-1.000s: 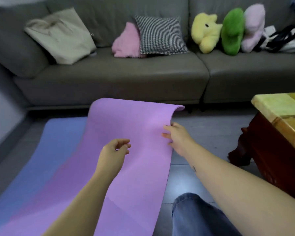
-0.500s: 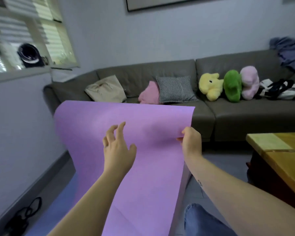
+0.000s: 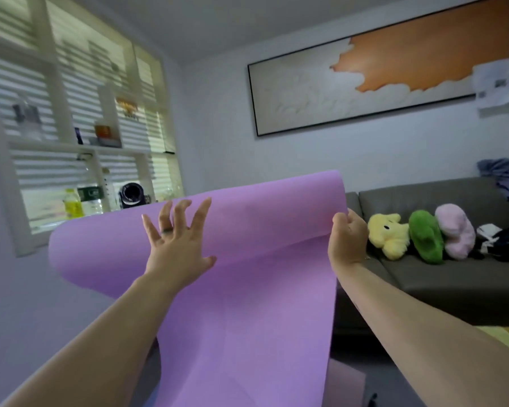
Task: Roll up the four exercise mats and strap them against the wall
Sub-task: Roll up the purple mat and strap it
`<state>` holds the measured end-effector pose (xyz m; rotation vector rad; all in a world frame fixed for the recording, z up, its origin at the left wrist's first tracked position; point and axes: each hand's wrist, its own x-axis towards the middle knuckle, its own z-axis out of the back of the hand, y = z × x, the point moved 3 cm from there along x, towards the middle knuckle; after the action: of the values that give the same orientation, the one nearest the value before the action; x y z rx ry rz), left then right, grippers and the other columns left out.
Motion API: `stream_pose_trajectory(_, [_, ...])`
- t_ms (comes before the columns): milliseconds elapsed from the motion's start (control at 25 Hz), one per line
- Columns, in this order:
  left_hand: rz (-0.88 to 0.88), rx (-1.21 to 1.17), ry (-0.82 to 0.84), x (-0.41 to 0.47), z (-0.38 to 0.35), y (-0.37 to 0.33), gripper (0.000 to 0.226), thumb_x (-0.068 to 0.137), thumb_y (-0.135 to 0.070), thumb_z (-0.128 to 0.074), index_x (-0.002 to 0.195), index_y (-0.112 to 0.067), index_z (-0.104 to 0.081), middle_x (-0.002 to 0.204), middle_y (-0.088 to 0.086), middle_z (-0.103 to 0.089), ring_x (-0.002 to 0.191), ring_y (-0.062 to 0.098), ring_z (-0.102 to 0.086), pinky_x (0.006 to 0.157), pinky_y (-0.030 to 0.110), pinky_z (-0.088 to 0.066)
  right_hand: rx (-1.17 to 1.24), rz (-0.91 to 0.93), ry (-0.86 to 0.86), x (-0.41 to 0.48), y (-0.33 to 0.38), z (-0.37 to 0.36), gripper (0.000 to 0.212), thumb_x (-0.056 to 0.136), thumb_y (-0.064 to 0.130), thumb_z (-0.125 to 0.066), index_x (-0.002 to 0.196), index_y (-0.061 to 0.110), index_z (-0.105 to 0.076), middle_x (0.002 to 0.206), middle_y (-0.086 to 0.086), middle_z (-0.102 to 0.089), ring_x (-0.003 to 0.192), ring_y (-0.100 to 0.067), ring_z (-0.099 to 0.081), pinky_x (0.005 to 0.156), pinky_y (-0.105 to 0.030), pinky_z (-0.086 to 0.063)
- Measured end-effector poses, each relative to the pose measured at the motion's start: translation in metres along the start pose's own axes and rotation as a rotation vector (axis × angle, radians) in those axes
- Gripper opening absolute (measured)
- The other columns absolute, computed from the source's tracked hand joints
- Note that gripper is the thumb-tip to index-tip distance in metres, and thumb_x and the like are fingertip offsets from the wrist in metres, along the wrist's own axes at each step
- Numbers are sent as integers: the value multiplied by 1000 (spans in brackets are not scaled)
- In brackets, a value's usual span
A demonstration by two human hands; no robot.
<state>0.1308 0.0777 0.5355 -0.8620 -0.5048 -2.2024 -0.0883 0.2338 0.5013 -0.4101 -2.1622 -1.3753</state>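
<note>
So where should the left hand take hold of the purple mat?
I'd grip the purple mat at its top left edge, coming from the left, mirroring the right hand that holds the right edge. That side sags unsupported; the left hand is open at mid-sheet, holding nothing.

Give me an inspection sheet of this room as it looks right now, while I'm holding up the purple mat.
Surface: floor hidden behind the mat and arms.
Job's things: purple mat held up, unrolled, top end curling over; no other mats in view.
Clutter: yellow plush, green plush and pink plush on the sofa, black-and-white bag beside them.
Hands: left hand open, fingers spread against the mat; right hand grips its right edge.
Cables: nothing seen.
Surroundings: framed painting on the wall, window shelves with bottles.
</note>
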Motion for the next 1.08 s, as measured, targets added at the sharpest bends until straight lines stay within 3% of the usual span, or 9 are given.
stream_pose_trajectory(160, [-38,-2,117,5,2,13,124,67,-64,-69,145,-35,23,155,7,6,144,32,14,108,62,12,43,53,15,-1,-5,5,24,70,14,-36,52,19,-21,43,13,-22,43,-5,-20,48,-26,-17])
stream_pose_trajectory(280, [-78,-108,324,-11,-26,13,123,57,-67,-73,149,-36,3,148,0,-32,141,24,-24,111,63,7,19,34,46,-21,-22,22,24,72,15,-36,51,17,-25,45,11,-28,43,-6,-24,46,-23,-21])
stream_pose_trajectory(440, [-87,-81,341,-60,-67,-3,77,67,-62,-66,131,-33,-35,120,-7,-59,114,16,-55,111,49,-21,-210,-180,201,-45,-59,46,26,87,13,-41,61,12,-38,60,-2,-43,57,-12,-41,51,-27,-30])
stream_pose_trajectory(520, [-64,-25,327,-87,-79,-10,58,74,-56,-63,121,-27,-43,112,-4,-64,105,21,-59,88,36,-36,-424,-401,351,-53,-78,57,10,92,15,-44,89,10,-52,94,-12,-60,88,-28,-56,70,-32,-43])
stream_pose_trajectory(600, [-72,8,295,-106,-91,-20,48,78,-54,-60,113,-25,-46,106,-3,-66,100,24,-61,72,32,-33,-673,-518,509,-60,-89,71,50,91,23,-52,138,10,-37,139,-18,-41,121,-34,-48,91,-32,-40])
stream_pose_trajectory(680, [-119,19,301,-123,-104,-37,46,78,-55,-58,112,-25,-46,105,-3,-67,100,24,-62,73,33,-36,-1050,-331,670,-74,-76,84,87,87,30,-61,153,17,-5,156,-17,-9,137,-35,-29,104,-39,-31])
stream_pose_trajectory(840, [-354,-61,308,-166,-130,-78,45,75,-53,-63,107,-23,-50,105,-3,-65,98,24,-62,80,33,-37,-1472,413,1232,-131,-56,83,105,74,41,-69,153,26,0,158,-5,-10,139,-26,-23,115,-47,-17])
stream_pose_trajectory(960, [-543,-85,276,-191,-129,-99,53,47,-46,-85,86,-19,-59,73,0,-65,64,25,-65,66,34,-45,-1251,-10,1631,-164,-62,79,89,70,52,-74,144,33,-28,133,8,-48,114,-17,-50,95,-37,-43])
stream_pose_trajectory(1080, [-603,-142,279,-213,-115,-111,61,39,-50,-85,89,-21,-64,70,-2,-63,60,24,-62,65,33,-47,-1179,-113,1675,-185,-68,70,67,66,53,-78,123,31,-51,105,8,-63,85,-14,-58,71,-28,-46])
